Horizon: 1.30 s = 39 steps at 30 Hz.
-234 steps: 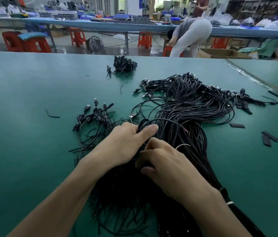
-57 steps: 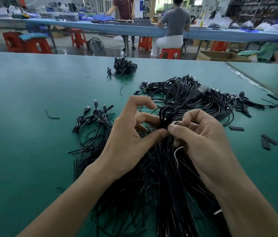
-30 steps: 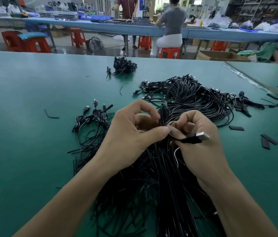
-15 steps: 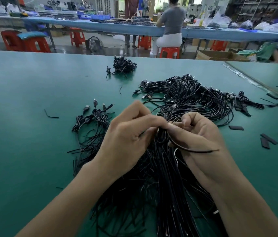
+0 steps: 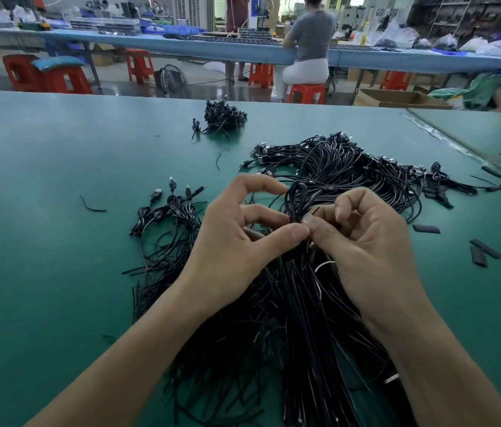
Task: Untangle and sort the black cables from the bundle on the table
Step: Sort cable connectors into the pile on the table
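Both hands meet above the middle of the table [image 5: 43, 257], over the bundle [image 5: 304, 318] of black cables whose loose ends fan toward the camera. The left hand [image 5: 243, 241] pinches the base of a looped cable [image 5: 296, 198] between thumb and curled fingers, and the right hand [image 5: 366, 241] pinches the same spot from the other side, thumb tips nearly touching. The loop stands upright just above the fingertips, raised off the heap. Beyond the hands, the far end of the bundle spreads into a wide tangle of connector ends [image 5: 350, 161]. Left of the left hand lies a small group of knotted cables [image 5: 169, 211] with plugs pointing away. A separate small pile [image 5: 223, 117] sits well apart, near the table's far edge. Short black strips [image 5: 486, 249] are scattered on the right. In the background a seated person [image 5: 310, 35] faces a long blue bench, with red stools [image 5: 261, 75] and a cardboard box [image 5: 397, 98] on the floor.
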Motion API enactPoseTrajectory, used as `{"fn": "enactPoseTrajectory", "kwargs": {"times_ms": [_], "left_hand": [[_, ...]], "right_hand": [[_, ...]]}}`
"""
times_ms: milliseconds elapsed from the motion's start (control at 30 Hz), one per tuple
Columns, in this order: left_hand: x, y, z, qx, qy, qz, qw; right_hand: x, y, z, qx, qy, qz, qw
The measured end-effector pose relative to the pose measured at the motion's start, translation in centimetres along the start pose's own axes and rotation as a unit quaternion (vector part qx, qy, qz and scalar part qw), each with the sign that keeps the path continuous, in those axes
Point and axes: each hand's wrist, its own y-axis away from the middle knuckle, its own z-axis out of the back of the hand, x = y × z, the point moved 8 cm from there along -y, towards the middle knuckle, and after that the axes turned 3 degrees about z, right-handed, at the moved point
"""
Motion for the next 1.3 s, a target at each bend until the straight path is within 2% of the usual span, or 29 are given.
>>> {"fn": "enactPoseTrajectory", "kwargs": {"times_ms": [167, 267, 367, 467, 533, 633, 800, 967, 1067, 1133, 1200, 1300], "left_hand": [[0.8, -0.4, 0.1, 0.018, -0.09, 0.013, 0.996], [1.2, -0.6, -0.2, 0.047, -0.069, 0.023, 0.996], [0.7, -0.6, -0.7, 0.092, -0.063, 0.002, 0.994], [0.4, -0.8, 0.4, 0.03, -0.138, -0.037, 0.989], [0.0, -0.7, 0.7, 0.003, -0.141, -0.055, 0.988], [-0.8, -0.2, 0.1, -0.001, -0.161, -0.097, 0.982], [-1.1, 0.1, 0.0, 0.005, -0.146, -0.1, 0.984], [-0.8, 0.1, 0.0, -0.002, -0.067, -0.044, 0.997], [-0.7, 0.0, -0.3, -0.002, -0.027, -0.032, 0.999], [-0.1, -0.1, -0.3, 0.015, 0.01, -0.017, 1.0], [0.0, -0.2, 0.0, 0.018, -0.013, -0.032, 0.999], [-0.3, -0.2, 0.0, 0.016, -0.139, -0.076, 0.987]], "right_hand": [[-0.1, 0.2, 0.2, -0.021, 0.09, 0.023, 0.995], [0.1, 0.5, 0.0, -0.022, 0.166, 0.039, 0.985], [0.1, 0.6, -0.3, -0.017, 0.192, 0.035, 0.981], [-0.4, 0.4, -0.5, -0.011, 0.145, 0.008, 0.989], [-1.0, 0.3, -0.4, -0.013, 0.095, -0.014, 0.995], [-1.3, 0.2, -0.2, -0.017, 0.071, -0.022, 0.997], [-1.1, -0.1, -0.1, -0.005, -0.026, -0.018, 0.999], [-0.8, 0.1, -0.4, 0.017, -0.019, -0.006, 1.0], [-0.4, 0.2, -0.2, 0.009, 0.047, 0.009, 0.999], [-0.5, 0.1, -0.1, -0.001, 0.053, 0.006, 0.999], [-0.9, 0.2, -0.1, -0.006, 0.043, -0.01, 0.999], [-1.5, 0.3, -0.2, -0.012, 0.017, -0.044, 0.999]]}}
